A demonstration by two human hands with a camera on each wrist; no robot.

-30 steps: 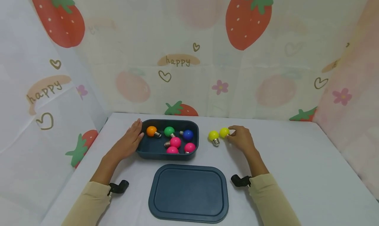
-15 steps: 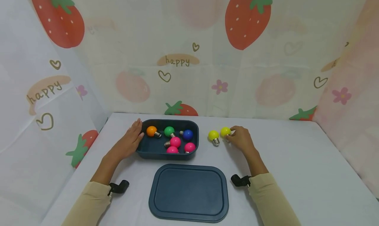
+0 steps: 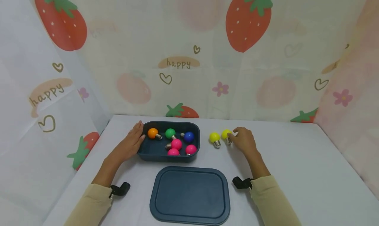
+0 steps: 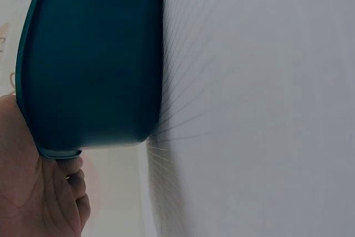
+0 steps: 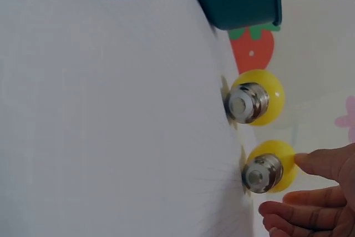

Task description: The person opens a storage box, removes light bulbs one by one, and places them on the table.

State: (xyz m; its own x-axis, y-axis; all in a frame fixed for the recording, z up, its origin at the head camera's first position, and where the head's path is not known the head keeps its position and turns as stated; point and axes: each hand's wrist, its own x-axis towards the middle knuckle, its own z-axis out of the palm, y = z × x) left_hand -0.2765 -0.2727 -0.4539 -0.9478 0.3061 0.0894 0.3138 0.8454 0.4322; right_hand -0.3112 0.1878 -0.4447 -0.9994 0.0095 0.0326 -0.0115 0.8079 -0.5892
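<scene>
My left hand (image 3: 129, 144) rests with extended fingers against the left end of a dark blue box (image 3: 145, 157); in the left wrist view the palm (image 4: 25, 187) lies at its rim. Inside the box are an orange bulb (image 3: 152, 133), a green bulb (image 3: 170, 133), a blue bulb (image 3: 189, 137) and several pink bulbs (image 3: 176, 144). To the right, two yellow bulbs lie side by side on the table. My right hand (image 3: 244, 140) is at the right yellow bulb (image 3: 226, 134): its thumb touches the globe, while the other fingers stand apart from it. The left yellow bulb (image 3: 214, 137) is untouched.
A dark blue lid (image 3: 189, 195) lies flat in front of the box. The white-covered table (image 3: 299, 166) extends to the right. Behind it hangs a strawberry-print cloth (image 3: 248, 84). Black wrist cameras (image 3: 120, 189) sit at both sleeves.
The right yellow bulb has turned so its metal base points toward the front, like its neighbour. My right index finger has come away from it. The left hand stays at the box.
</scene>
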